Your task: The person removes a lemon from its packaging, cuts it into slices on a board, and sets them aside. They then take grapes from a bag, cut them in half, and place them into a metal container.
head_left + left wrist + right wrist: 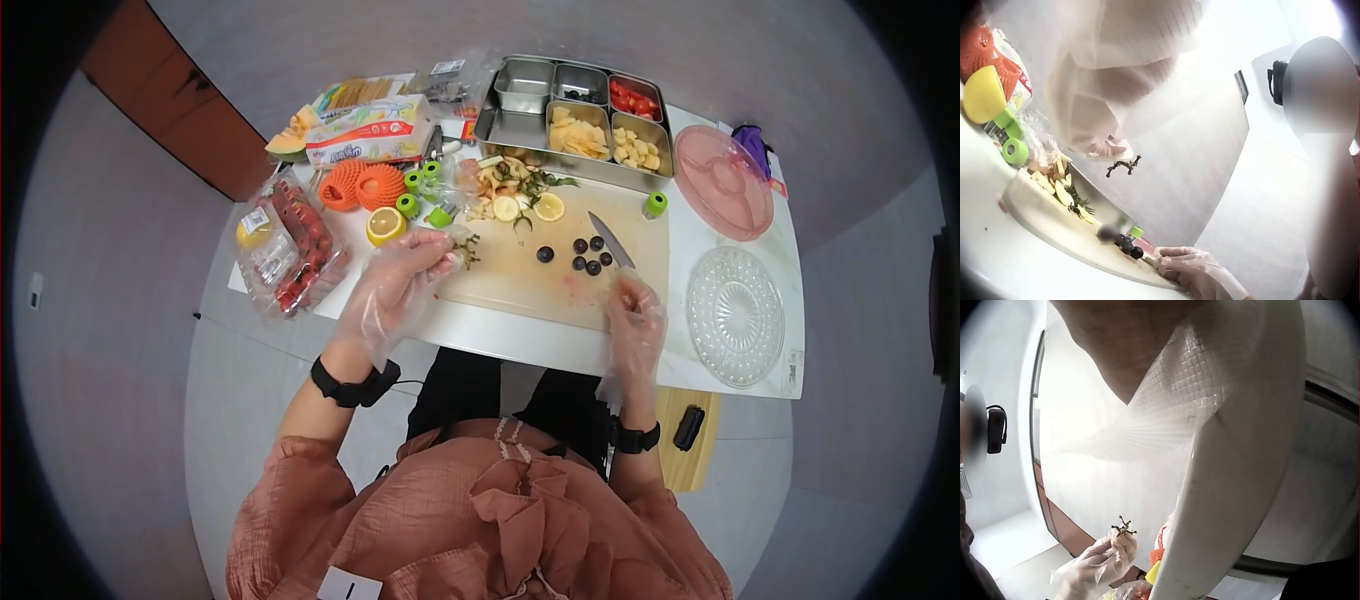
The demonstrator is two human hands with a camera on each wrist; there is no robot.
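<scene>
In the head view my gloved left hand (402, 280) is raised over the near left part of the cutting board (500, 285). Its fingertips pinch a small bare grape stem (467, 251), whose short branches also show in the left wrist view. At the board's right side my gloved right hand (636, 318) grips a knife (612, 240), blade pointing away and to the left; the handle is mostly hidden by the fingers. Several dark grapes (593, 267) lie left of the blade, one of them apart from the others.
Fruit scraps with lemon slices (549, 206) cover the board's far left. Behind stands a metal tray (515, 130) of fruit containers. A pink divided plate (722, 180) and a clear plate (737, 315) lie right. A half lemon (385, 226) and packed strawberries (300, 250) sit left.
</scene>
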